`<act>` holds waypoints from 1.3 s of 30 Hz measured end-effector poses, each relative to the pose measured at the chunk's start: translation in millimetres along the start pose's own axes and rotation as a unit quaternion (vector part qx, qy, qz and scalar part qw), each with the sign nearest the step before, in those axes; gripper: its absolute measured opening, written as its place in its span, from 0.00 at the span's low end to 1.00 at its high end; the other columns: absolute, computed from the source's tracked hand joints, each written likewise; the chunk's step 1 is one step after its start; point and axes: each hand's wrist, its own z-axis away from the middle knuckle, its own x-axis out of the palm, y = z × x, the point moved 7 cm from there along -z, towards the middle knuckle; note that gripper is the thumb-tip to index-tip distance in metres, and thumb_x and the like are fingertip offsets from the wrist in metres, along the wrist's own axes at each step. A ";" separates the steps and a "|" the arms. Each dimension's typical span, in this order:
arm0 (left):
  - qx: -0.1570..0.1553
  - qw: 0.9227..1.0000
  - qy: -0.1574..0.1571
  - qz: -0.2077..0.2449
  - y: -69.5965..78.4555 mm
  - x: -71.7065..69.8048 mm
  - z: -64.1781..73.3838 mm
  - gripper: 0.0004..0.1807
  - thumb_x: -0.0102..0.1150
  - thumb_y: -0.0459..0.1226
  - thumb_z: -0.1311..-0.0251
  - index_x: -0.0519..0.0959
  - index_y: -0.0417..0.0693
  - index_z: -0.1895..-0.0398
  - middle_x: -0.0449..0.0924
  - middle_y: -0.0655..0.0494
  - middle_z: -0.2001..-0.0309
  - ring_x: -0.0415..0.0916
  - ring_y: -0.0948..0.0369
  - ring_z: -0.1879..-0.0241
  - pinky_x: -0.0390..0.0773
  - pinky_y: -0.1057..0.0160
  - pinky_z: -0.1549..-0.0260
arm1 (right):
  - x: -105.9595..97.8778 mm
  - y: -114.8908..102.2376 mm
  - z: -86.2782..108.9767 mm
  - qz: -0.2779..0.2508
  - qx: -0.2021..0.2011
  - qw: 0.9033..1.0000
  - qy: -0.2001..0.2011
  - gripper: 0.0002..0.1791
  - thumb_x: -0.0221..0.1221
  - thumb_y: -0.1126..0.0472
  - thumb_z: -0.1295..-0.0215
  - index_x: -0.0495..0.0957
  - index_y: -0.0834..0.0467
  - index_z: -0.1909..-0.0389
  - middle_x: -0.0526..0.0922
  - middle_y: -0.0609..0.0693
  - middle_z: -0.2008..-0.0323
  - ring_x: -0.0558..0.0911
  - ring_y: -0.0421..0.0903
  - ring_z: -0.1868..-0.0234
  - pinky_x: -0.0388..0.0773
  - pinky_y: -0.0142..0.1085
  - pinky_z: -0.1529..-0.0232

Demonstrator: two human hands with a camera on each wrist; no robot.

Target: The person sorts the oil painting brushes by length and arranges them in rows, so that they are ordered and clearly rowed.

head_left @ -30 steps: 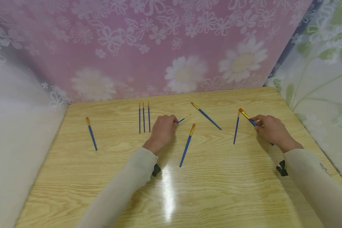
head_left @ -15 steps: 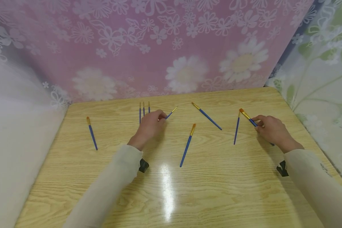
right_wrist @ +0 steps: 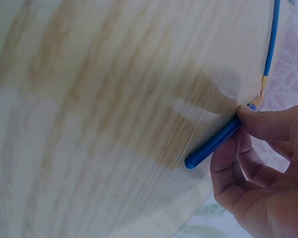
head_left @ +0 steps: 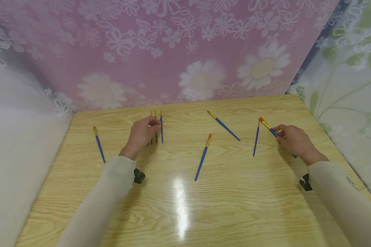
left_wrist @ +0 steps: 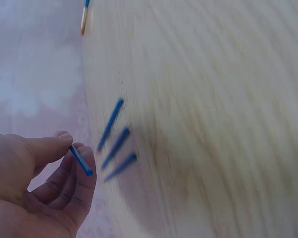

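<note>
Blue-handled, a lone brush (head_left: 99,145) lies leftmost; the left hand (head_left: 139,133), nearly closed, pinches a slim brush (left_wrist: 81,160) over three thin brushes (left_wrist: 115,148) near the table's (head_left: 235,206) far edge. Room surrounds two middle brushes (head_left: 202,158); rightward, a narrow brush (head_left: 256,141) lies beside a flat brush (head_left: 267,126) pinched in the right hand (head_left: 293,140).

Pink flowered cloth (head_left: 160,51) hangs behind the wood-grained table (head_left: 235,202), leaf-patterned cloth (head_left: 355,61) at right
</note>
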 end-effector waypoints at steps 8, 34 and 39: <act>-0.033 0.999 0.023 0.017 -28.3 -13.2 -2.2 0.16 0.53 0.39 0.15 0.81 0.45 0.33 0.83 0.44 0.35 0.82 0.42 0.40 0.79 0.39 0.39 | 0.4 1.9 0.7 -0.001 0.004 1.000 -0.006 0.23 0.57 0.68 0.20 0.71 0.73 0.29 0.83 0.77 0.45 0.82 0.77 0.46 0.79 0.69 0.50; -0.052 0.998 0.013 -0.021 -45.6 -2.7 -9.0 0.22 0.53 0.34 0.18 0.78 0.41 0.26 0.78 0.36 0.35 0.77 0.40 0.38 0.79 0.42 0.45 | 0.2 -0.4 -0.1 -0.005 -0.008 1.000 -0.001 0.23 0.57 0.68 0.21 0.73 0.72 0.30 0.84 0.77 0.46 0.84 0.74 0.49 0.80 0.66 0.52; -0.054 0.998 0.014 -0.018 -45.4 -2.0 -9.0 0.22 0.54 0.35 0.19 0.78 0.41 0.26 0.78 0.37 0.35 0.75 0.41 0.36 0.77 0.40 0.39 | 0.3 -0.1 0.0 -0.005 -0.005 1.000 -0.002 0.23 0.57 0.68 0.20 0.73 0.72 0.29 0.84 0.77 0.46 0.84 0.74 0.49 0.80 0.66 0.53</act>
